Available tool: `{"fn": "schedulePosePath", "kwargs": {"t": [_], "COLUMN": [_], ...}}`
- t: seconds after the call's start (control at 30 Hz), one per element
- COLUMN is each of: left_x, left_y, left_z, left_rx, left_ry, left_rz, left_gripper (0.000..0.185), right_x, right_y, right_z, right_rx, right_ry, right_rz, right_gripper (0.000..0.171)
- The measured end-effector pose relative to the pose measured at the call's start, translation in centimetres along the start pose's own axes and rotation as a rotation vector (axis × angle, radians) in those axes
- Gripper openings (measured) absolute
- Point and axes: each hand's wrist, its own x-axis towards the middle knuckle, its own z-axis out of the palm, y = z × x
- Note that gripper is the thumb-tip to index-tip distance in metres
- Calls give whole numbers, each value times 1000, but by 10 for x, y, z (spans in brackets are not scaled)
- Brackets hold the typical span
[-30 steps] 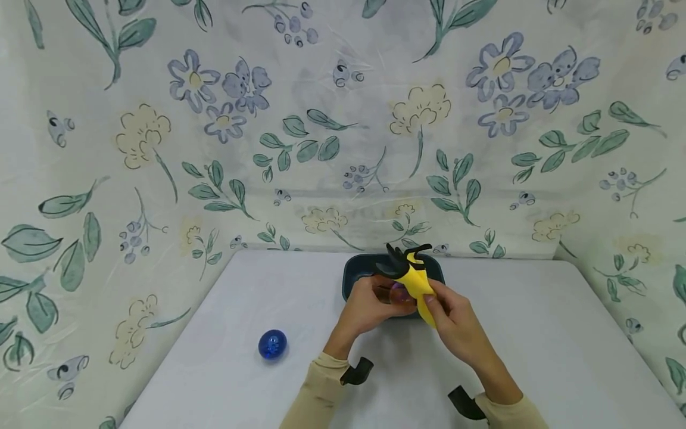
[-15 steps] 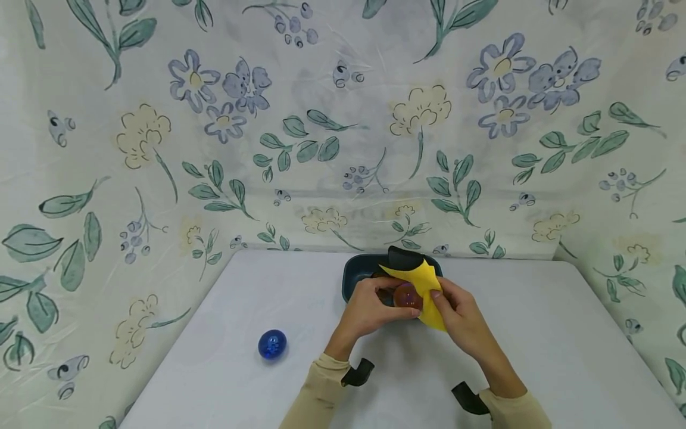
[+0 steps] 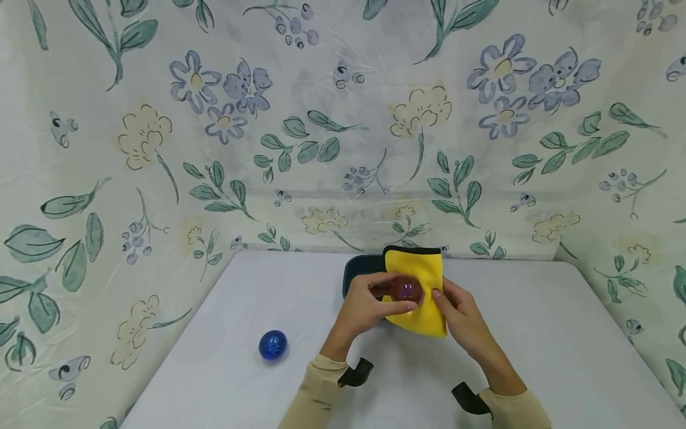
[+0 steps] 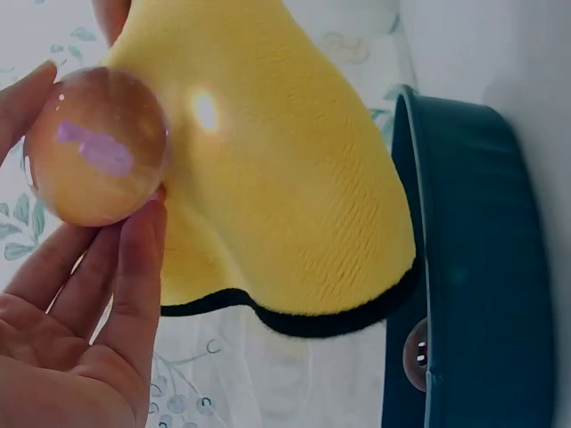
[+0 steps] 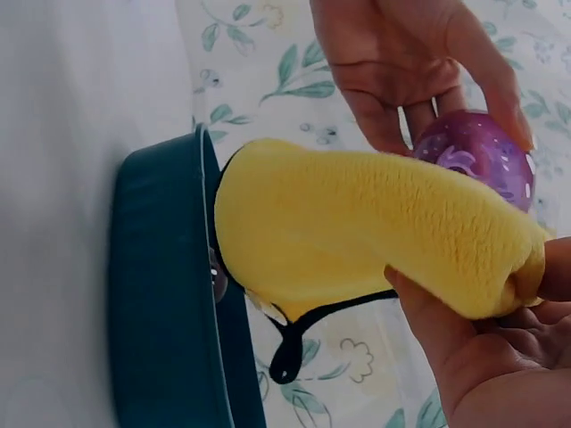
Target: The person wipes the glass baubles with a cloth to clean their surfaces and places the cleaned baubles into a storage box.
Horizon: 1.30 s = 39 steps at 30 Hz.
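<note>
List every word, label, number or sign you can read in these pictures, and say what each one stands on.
None: no readable text shows in any view.
The yellow cloth, held by the right hand, is plain with a black edge.
The purple ball in the left hand carries only a pale mark, no letters.
The blue ball and the dark tray bear no label.
The backdrop has flowers only.

The cloth (image 3: 420, 292) is yellow with a black edge, the ball (image 3: 405, 290) on it purple-pink. At nine o'clock lies a blue ball (image 3: 273, 344); at twelve, a dark teal tray (image 3: 356, 272) before floral fabric (image 3: 321, 131).
</note>
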Motion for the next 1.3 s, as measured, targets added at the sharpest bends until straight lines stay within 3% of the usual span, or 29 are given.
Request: {"fn": "schedulePosePath", "kwargs": {"t": [0.17, 0.4, 0.77, 1.03, 1.3], "left_x": [1, 3, 3, 5, 5], "left_y": [0, 0, -1, -6, -6], "left_z": [-2, -3, -4, -6, -8], "left_rx": [-63, -118, -127, -122, -82], "left_ry": [42, 115, 250, 265, 236], "left_rz": [6, -6, -69, -111, -159], "left_gripper": [50, 51, 48, 47, 48], "right_x": [-1, -3, -8, -11, -16], "right_y": [0, -4, -13, -19, -24], "right_z": [3, 9, 16, 21, 23], "right_rx": [41, 4, -26, -62, -104], "right_ry": [-29, -18, -4, 10, 40], "right_rz": [-6, 5, -17, -23, -56], "right_gripper": [45, 42, 41, 39, 38]}}
